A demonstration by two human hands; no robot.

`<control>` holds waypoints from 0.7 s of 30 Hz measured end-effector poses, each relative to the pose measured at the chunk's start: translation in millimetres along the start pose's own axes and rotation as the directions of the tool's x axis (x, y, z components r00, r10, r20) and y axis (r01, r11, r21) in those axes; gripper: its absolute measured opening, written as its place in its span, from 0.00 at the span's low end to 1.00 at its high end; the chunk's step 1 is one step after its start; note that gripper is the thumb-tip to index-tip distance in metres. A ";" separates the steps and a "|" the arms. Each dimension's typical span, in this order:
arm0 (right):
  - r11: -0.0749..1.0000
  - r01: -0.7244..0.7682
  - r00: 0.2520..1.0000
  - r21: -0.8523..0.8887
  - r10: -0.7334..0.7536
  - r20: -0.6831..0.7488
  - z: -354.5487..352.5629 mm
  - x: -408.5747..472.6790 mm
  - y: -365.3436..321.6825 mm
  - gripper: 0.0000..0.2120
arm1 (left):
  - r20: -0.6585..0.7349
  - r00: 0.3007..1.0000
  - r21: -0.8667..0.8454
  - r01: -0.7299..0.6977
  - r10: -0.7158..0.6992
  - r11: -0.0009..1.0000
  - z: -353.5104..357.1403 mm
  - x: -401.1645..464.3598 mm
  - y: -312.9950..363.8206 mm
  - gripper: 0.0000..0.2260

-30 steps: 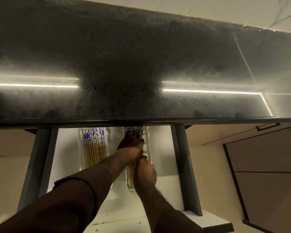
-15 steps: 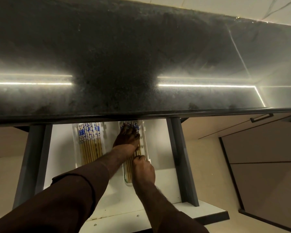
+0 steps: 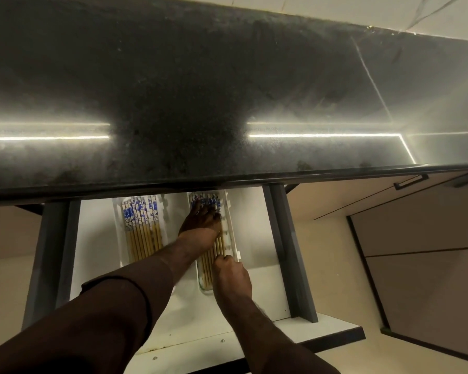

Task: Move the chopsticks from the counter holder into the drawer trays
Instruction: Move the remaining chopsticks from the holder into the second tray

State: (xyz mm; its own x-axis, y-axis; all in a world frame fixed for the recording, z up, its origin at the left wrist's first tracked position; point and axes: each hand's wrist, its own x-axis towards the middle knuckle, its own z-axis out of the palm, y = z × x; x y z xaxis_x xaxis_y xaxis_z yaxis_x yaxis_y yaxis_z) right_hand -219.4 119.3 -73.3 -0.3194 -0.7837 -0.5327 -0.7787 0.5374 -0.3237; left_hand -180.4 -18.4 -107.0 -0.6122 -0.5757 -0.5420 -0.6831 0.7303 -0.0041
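Dark speckled stone forms the countertop point(image 3: 173, 90), on which two bright light strips are reflected. Below its front edge, a white drawer point(image 3: 97, 238) is pulled out between two grey side rails. Beige cabinet fronts with a dark handle point(image 3: 411, 182) are seen to the right.

Two white trays are set side by side in the drawer. The left tray point(image 3: 118, 238) is filled with a flat row of chopsticks point(image 3: 142, 228), blue-and-white patterned ends toward the countertop, bamboo ends toward the person. This tray is untouched and lies just left of the left forearm.

The right tray point(image 3: 231, 233) holds a second row of chopsticks point(image 3: 210, 268) in the same orientation. The left hand point(image 3: 200, 222) is laid palm-down across this row, fingers spread flat and extended over the patterned ends at the far end of the tray. Nothing is pinched; the sticks are pressed under the palm. The left arm is covered to mid-forearm by a dark sleeve point(image 3: 106, 314).

The right hand point(image 3: 231, 276) is placed nearer the person, directly behind the left hand, at the bamboo ends of the same row. Its fingers are curled downward against the sticks and the right edge of the tray. Whether a stick is gripped between the fingertips cannot be told, as they are hidden beneath the knuckles.

The counter holder is not visible in the head view.
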 end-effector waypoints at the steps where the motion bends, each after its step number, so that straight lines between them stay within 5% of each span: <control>1: 1.000 0.000 1.000 -0.007 0.000 0.005 0.2 -0.9 1.0 0.15 | -0.018 1.000 0.028 -0.021 0.021 0.999 0.8 -2.8 -0.8 0.28; 6: 0.997 0.026 0.997 -0.066 -0.031 -0.066 1.7 -5.5 2.5 0.16 | -0.118 0.988 0.003 -0.097 0.097 0.995 1.5 -19.5 -1.4 0.26; 11: 0.998 0.024 0.990 -0.054 -0.031 -0.140 -1.9 -13.7 1.2 0.19 | -0.105 0.993 -0.458 -0.100 0.057 0.883 -4.5 -31.7 -0.4 0.11; 21: 0.990 0.124 0.978 -0.063 -0.133 -0.162 -16.8 -42.8 4.7 0.16 | -0.500 0.863 -0.315 -0.254 0.068 0.914 3.8 -93.6 -8.9 0.16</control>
State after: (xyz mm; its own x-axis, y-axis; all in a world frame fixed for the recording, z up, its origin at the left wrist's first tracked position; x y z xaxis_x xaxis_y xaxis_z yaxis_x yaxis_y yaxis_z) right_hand -218.4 150.1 -39.0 -0.2964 -0.8882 -0.3510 -0.8450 0.4152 -0.3370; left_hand -115.5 30.4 -59.4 -0.7739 -0.6316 -0.0476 -0.5944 0.6983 0.3989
